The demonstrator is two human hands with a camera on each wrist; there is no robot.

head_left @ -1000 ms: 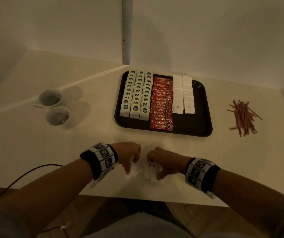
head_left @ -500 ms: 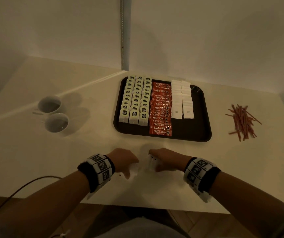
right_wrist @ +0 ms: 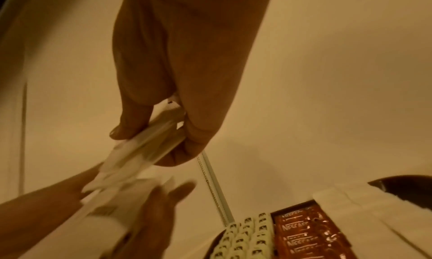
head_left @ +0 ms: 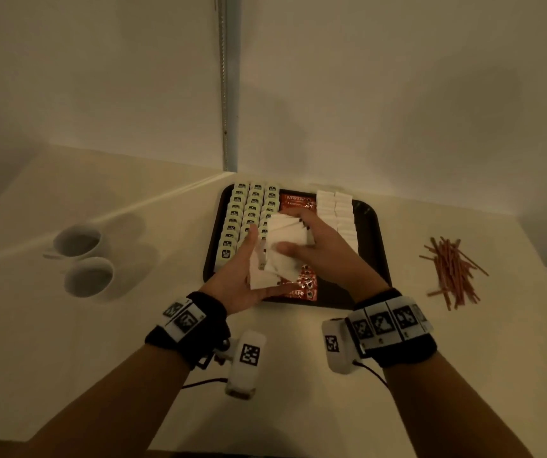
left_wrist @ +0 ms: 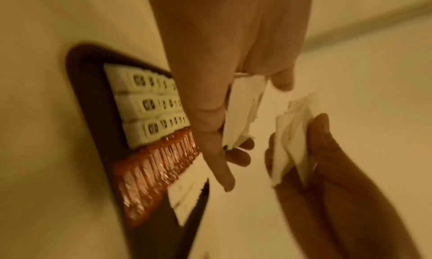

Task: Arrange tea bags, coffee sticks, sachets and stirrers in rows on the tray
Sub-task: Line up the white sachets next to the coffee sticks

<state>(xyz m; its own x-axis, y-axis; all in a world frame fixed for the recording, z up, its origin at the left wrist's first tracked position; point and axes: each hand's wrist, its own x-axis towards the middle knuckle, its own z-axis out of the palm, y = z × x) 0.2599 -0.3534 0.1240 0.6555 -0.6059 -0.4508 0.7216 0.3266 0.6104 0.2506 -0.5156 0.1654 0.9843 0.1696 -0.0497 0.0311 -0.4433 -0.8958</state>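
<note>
While both hands (head_left: 318, 246) pinch white sachets (head_left: 285, 246), red sticks (right_wrist: 301, 233) read "NESCAFE".

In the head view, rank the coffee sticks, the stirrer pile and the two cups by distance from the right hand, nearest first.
1. Coffee sticks: on the tray, right under the right hand.
2. Stirrer pile: on the table, off to the right.
3. Two cups: on the table, far left.
</note>
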